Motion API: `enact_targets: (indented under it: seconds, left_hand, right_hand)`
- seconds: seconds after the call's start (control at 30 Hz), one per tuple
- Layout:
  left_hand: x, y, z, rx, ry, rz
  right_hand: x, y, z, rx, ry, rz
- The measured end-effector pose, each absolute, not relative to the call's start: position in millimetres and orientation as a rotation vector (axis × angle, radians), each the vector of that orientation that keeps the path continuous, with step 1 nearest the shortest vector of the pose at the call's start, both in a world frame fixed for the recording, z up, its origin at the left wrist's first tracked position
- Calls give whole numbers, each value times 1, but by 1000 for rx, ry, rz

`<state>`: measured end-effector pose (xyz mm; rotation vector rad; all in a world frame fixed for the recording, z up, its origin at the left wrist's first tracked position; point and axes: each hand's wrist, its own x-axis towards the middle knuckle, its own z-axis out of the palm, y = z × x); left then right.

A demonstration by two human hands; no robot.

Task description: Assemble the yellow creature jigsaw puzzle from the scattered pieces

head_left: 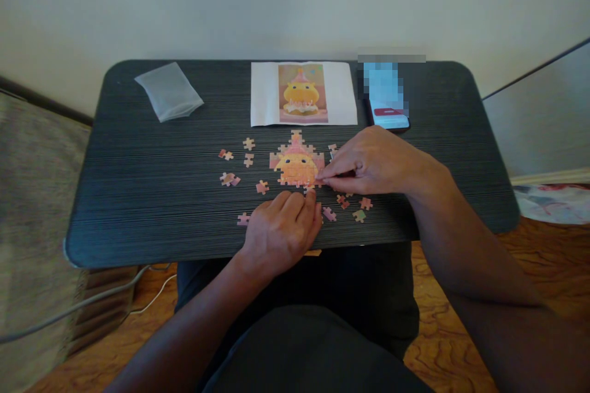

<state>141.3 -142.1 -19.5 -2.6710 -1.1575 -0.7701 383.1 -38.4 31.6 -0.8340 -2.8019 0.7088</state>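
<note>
A partly joined jigsaw puzzle (297,159) lies mid-table, showing a yellow animal face under a pink party hat. My right hand (378,163) comes in from the right, thumb and index finger pinched on a small puzzle piece at the puzzle's lower right edge; the fingertips mostly cover that piece. Just below the puzzle, my left hand (281,227) is curled, with its fingertips on another puzzle piece (310,189) at the bottom edge. Loose pieces lie on both sides, among them a greenish piece (359,215) at the right and a pink one (243,219) by my left hand.
Behind the puzzle lies a white sheet (265,95) printed with the full picture. A lit phone (389,115) stands to its right, partly blurred out. At the back left of the dark table (152,196) rests a clear plastic bag (170,92).
</note>
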Motion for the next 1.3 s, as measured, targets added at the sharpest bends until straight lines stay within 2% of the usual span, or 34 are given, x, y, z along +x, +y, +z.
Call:
enact_targets:
  seconds: [0.5, 1.3]
  left_hand:
    - [141, -139, -17, -2723, -1222, -834]
    - [140, -141, -16, -2688, -1163, -712]
  right_hand:
    - [383, -37, 30, -876, -2881, 670]
    - [383, -37, 30, -884, -2898, 641]
